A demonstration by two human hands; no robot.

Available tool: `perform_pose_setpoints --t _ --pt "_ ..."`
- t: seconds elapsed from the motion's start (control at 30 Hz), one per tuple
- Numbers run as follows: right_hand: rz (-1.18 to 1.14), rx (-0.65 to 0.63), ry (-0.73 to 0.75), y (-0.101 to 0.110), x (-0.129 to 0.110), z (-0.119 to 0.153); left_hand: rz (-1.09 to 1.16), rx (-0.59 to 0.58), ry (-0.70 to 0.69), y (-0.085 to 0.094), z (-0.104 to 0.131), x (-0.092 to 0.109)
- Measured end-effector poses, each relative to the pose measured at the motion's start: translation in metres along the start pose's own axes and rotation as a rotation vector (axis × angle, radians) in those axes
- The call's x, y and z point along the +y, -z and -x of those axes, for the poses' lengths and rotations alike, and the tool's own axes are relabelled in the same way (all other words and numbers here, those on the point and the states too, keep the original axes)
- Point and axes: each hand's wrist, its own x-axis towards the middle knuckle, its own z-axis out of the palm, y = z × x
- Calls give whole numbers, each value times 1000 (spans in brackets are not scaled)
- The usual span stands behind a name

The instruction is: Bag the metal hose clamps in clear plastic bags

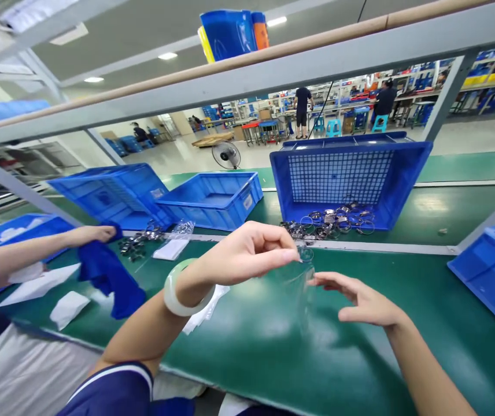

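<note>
Here we look down on a green desk with our two bare hands raised just above it. Our left hand, a pale bangle on its wrist, pinches the top edge of a clear plastic bag between thumb and fingertips, so the bag hangs down toward the desk. Our right hand is beside the bag, fingers loosely spread and holding nothing, its fingertips at the bag's side as if to steady or open it.

Just beyond the bag, a blue crate tipped on its side spills a heap of metal hose clamps onto the desk, within easy reach. Two more blue crates stand to the left. A co-worker's hand rests on blue cloth near a smaller pile of clamps and white paper sheets. Nothing lies between our hands and the heap.
</note>
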Motion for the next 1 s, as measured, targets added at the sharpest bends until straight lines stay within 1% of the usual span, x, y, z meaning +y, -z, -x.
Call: perform_pose_setpoints --t 0.1,0.2,0.33,0.4,0.47,0.5,0.6,0.67,0.73,0.83,0.93,1.0 --pt "79 -76 -52 -12 3 -11 9 -49 -14 1 9 0" --pt "120 -112 -61 -24 9 -18 -22 -92 -48 1 13 -2" --pt "209 -72 -32 -36 10 -29 -99 -159 -92 1 14 -3" --pt "213 -81 -7 -40 10 -34 -121 -187 -108 1 14 -3" --pt "206 -76 -8 -43 11 -37 -166 -192 -145 2 15 -3" --pt "227 -47 -28 -43 13 -37 -207 -183 -168 2 16 -3" --pt "397 142 -136 -40 23 -32 -416 -148 -297 -2 20 -7" --pt "518 300 -190 -33 33 -25 -613 -138 -439 -9 19 -13" --pt "602 467 -227 -20 43 -16 -786 -136 -597 -19 13 -21" --pt "724 768 -276 6 57 -1 -923 -126 -762 -38 -10 -38" --pt "795 1081 -312 35 73 15 -954 -136 -859 -59 -39 -54" --pt "792 1264 -326 53 85 27 -974 -151 -917 -69 -59 -62"
